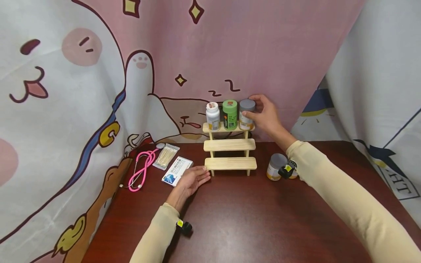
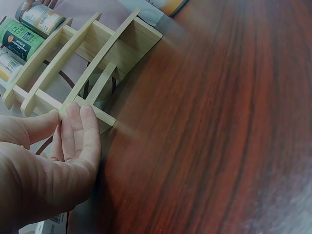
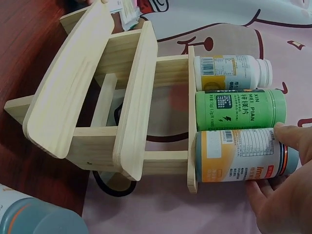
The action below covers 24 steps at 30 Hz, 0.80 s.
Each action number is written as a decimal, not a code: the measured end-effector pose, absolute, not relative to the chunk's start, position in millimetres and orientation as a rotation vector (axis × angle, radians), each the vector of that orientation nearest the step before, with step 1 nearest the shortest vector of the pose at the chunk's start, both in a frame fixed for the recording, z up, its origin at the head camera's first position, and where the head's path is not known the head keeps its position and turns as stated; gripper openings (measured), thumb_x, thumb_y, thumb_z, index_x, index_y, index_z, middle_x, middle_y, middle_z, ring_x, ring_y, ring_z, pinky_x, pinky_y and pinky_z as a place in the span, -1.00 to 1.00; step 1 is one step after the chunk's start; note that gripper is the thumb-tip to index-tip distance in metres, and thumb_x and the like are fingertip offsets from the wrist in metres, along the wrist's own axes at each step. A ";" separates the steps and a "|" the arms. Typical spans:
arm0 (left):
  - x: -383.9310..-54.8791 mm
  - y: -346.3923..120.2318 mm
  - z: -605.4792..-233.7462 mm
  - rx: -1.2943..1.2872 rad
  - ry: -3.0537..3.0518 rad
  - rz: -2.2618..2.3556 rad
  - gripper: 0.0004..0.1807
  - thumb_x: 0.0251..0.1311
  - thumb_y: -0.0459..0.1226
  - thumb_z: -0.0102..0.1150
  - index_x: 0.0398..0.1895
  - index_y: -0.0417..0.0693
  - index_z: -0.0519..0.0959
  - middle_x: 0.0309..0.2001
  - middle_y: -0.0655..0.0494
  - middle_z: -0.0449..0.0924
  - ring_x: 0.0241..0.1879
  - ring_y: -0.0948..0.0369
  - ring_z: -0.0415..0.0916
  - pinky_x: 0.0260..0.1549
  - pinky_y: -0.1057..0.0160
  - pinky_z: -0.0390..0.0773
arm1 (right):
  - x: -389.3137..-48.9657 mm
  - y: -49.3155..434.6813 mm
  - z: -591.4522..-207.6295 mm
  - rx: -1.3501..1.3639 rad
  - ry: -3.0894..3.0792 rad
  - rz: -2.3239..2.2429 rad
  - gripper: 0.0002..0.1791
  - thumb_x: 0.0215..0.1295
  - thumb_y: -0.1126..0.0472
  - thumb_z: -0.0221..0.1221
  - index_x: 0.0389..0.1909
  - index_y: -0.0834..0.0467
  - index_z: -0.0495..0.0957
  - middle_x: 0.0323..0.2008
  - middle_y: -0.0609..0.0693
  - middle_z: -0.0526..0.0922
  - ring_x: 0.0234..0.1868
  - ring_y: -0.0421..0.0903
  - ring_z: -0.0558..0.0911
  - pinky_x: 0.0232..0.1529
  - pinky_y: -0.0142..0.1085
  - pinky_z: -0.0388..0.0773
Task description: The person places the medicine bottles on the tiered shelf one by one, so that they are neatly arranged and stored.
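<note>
1. With my right hand (image 1: 265,114) I grip a grey-lidded bottle (image 1: 246,119) near its top, my thumb on the near side and fingers curled round the far right side.
2. That bottle stands upright on the top shelf of a small wooden rack (image 1: 229,145), at the right end, its base against the board.
3. With my left hand (image 1: 194,179) I pinch the left end of the rack's lowest shelf between thumb and fingers.
4. Just left of the bottle I'm gripping stands a green bottle (image 1: 230,116), and left of that a white bottle (image 1: 213,117), both upright on the same top shelf.
5. The rack has three steps, rising from near to far, and stands at the far part of the dark red-brown bench (image 1: 227,219).
6. To the right of the rack, on the bench, is a second grey-lidded bottle (image 1: 275,168); something with a yellow-orange label (image 1: 294,175) shows beside it, mostly hidden by my right wrist.
7. Just beyond my left hand lies a white and blue box (image 1: 177,171). Farther left are a pack of cotton swabs (image 1: 166,156) and a pink stethoscope (image 1: 143,171), near each other.
8. Behind everything hangs a cartoon-printed cloth (image 1: 279,47), pink in the middle.
</note>
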State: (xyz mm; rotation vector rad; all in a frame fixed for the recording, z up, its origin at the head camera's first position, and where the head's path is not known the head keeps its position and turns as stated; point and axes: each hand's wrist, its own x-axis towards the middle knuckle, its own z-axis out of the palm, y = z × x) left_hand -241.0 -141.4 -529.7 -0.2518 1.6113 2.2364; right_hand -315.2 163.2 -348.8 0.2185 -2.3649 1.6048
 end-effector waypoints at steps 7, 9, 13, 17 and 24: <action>-242.2 -143.0 -526.2 -0.255 1.618 2.234 -0.69 0.54 -0.40 0.06 0.23 -0.39 0.47 -0.13 -0.05 0.67 -0.14 0.20 0.70 0.04 0.21 0.82 | -317.0 162.3 -349.4 0.232 -2.344 1.621 -0.35 0.36 0.28 0.41 0.41 0.19 0.41 0.34 0.24 0.55 0.36 0.18 0.58 0.48 0.06 0.54; -241.9 -142.0 -526.0 -0.264 1.619 2.238 -0.70 0.54 -0.41 0.06 0.23 -0.38 0.47 -0.13 -0.05 0.67 -0.14 0.19 0.70 0.04 0.22 0.82 | -316.7 162.5 -350.1 0.236 -2.340 1.619 -0.34 0.36 0.28 0.40 0.43 0.19 0.39 0.34 0.25 0.54 0.36 0.16 0.57 0.48 0.05 0.54; -241.2 -139.6 -527.2 -0.276 1.613 2.246 -0.71 0.55 -0.41 0.05 0.23 -0.37 0.47 -0.15 -0.02 0.67 -0.15 0.20 0.70 0.02 0.23 0.82 | -316.0 164.9 -353.3 0.254 -2.340 1.607 -0.29 0.34 0.29 0.41 0.45 0.21 0.35 0.35 0.27 0.53 0.36 0.16 0.56 0.47 0.04 0.55; -240.4 -139.1 -529.1 -0.278 1.607 2.251 -0.71 0.55 -0.43 0.03 0.23 -0.38 0.47 -0.18 -0.01 0.66 -0.18 0.21 0.70 -0.01 0.25 0.82 | -311.1 169.9 -358.2 0.275 -2.356 1.601 -0.21 0.31 0.28 0.44 0.48 0.27 0.27 0.37 0.32 0.50 0.38 0.22 0.54 0.48 0.07 0.54; -239.9 -139.2 -531.6 -0.254 1.605 2.264 -0.72 0.55 -0.42 0.04 0.20 -0.39 0.47 -0.17 -0.03 0.67 -0.18 0.20 0.70 0.00 0.23 0.82 | -296.5 185.9 -366.4 0.294 -2.378 1.597 -0.15 0.27 0.25 0.47 0.49 0.31 0.24 0.41 0.36 0.47 0.43 0.34 0.50 0.51 0.17 0.48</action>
